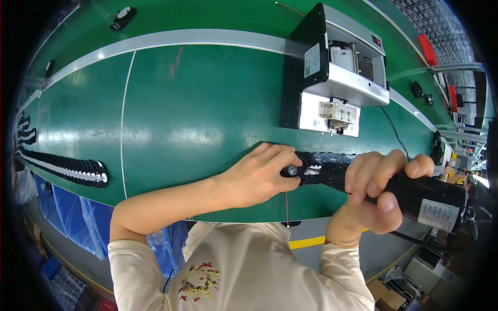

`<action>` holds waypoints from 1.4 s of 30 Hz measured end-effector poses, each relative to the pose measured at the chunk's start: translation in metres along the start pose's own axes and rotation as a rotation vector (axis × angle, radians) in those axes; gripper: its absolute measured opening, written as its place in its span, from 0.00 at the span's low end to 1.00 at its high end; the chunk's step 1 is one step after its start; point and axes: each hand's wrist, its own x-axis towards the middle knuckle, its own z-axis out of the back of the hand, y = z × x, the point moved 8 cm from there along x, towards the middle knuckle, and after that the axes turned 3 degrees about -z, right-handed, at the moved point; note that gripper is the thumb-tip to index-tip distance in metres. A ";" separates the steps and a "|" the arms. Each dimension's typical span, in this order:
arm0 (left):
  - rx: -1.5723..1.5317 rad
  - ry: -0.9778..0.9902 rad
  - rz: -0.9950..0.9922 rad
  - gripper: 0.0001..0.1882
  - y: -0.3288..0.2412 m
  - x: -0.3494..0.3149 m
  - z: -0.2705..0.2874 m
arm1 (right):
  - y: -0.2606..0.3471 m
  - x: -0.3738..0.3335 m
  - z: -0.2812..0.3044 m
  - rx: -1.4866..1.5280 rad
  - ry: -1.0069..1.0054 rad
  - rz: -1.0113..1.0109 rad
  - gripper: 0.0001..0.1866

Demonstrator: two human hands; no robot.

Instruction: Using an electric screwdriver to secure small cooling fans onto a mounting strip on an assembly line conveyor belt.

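Observation:
My right hand [376, 181] is wrapped round a black corded electric screwdriver [441, 199] with a white label near its back end. Its body lies nearly level, its front end pointing left toward my other hand. My left hand [264, 173] is closed at the table's near side, fingers pinching a small black part [288, 171] with a round silver piece on it. Between the hands, dark parts in a row [332, 157] lie partly behind the screwdriver. Where the tool's tip meets the part, I cannot make out the contact.
A black and silver bench machine [337, 72] stands beyond my hands on the green table [176, 103]. A long row of black and white parts [67, 167] lies at the left. A round white-topped device [122, 16] sits at the far left. Blue-covered bins [67, 217] stand below the table edge.

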 end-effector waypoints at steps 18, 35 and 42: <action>-0.022 0.008 0.015 0.10 -0.001 -0.001 0.001 | -0.021 -0.011 -0.016 -0.088 0.174 -0.081 0.23; -0.035 0.034 0.023 0.13 0.001 -0.003 -0.003 | 0.003 0.064 0.007 -0.143 0.054 0.144 0.22; 0.014 0.035 -0.013 0.13 0.000 -0.004 -0.003 | 0.023 0.018 0.008 -0.055 0.103 0.173 0.24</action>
